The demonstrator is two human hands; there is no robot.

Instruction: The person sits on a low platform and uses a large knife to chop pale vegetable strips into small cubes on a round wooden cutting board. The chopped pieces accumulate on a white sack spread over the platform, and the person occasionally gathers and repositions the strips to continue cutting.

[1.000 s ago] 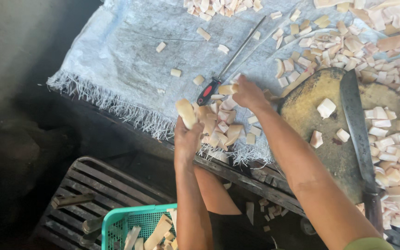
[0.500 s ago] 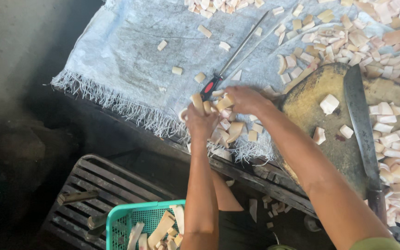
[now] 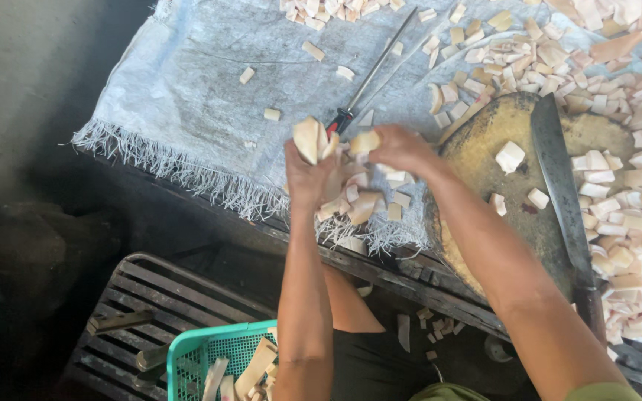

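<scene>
My left hand (image 3: 307,172) is raised above the table edge, gripping a handful of pale cut pieces (image 3: 310,139). My right hand (image 3: 401,148) is close beside it, pinching a pale chunk (image 3: 363,142) between its fingers. Below both hands lies a small heap of the same pale pieces (image 3: 369,199) on a grey woven cloth (image 3: 217,89) with a frayed edge.
A round wooden chopping block (image 3: 495,197) with a long cleaver (image 3: 559,186) on it sits to the right. A sharpening steel (image 3: 369,74) lies on the cloth. Many pale pieces (image 3: 633,171) cover the right side. A green basket (image 3: 224,364) with strips stands below on a dark slatted crate (image 3: 150,304).
Both hands came together over the heap and lifted; my left hand now holds more pieces and my right hand has picked up a chunk.
</scene>
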